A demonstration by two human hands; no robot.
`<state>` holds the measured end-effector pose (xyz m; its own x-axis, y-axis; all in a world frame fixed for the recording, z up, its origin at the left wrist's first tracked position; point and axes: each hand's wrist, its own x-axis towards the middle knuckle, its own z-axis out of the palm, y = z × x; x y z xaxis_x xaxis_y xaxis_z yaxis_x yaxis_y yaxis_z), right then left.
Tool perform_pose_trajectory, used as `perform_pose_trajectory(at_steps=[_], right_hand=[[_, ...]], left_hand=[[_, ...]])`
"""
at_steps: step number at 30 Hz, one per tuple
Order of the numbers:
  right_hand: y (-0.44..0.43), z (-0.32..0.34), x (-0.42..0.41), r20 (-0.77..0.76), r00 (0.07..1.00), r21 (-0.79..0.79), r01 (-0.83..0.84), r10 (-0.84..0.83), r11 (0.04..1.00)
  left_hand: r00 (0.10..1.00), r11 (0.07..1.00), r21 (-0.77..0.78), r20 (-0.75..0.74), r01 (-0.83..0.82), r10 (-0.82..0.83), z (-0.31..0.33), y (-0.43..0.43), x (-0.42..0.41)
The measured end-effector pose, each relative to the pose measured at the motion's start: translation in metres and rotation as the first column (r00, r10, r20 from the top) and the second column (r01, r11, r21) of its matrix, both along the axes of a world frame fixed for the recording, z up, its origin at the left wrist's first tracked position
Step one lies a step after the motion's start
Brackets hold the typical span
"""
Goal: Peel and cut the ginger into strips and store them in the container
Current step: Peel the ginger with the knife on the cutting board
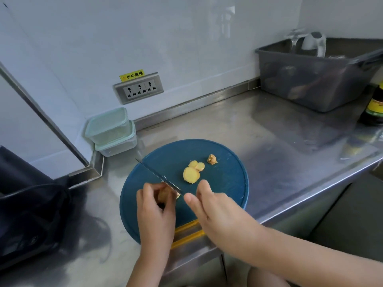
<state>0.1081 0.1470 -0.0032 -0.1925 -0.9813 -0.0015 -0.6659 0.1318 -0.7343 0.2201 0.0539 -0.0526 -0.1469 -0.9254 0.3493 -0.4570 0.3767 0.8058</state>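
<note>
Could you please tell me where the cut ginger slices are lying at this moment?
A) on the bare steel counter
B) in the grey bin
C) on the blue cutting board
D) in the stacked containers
C: the ginger slices lie on the blue cutting board, just beyond the knife and well apart from the stacked containers.

Steel counter: round blue cutting board; two stacked lidded containers at corner; grey tub; dark bottle, probably sauce; black bag.
</note>
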Motion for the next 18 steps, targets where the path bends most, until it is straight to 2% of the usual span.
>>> perform_pose_trajectory(at_steps=[7, 15, 18], right_hand=[[0.0014, -0.0036, 0.0032, 0.04, 0.999, 0.018, 0.025, -0.026, 1.0], [-0.0023, -0.0005, 0.0047, 0.188, 0.981, 0.067, 0.037, -0.049, 0.997], [-0.0037, -0.0007, 0.0041, 0.197, 0.979, 0.087, 0.037, -0.054, 0.995]], left_hand=[[1.0, 1.0, 0.015, -0.019, 0.024, -0.023, -0.003, -0.0024, 0.0004], [0.998, 0.998, 0.045, -0.05, 0.045, -0.042, -0.0012, -0.0014, -0.0001], [0.999, 0.999, 0.037, -0.032, 0.039, -0.038, 0.0006, -0.001, 0.0001]])
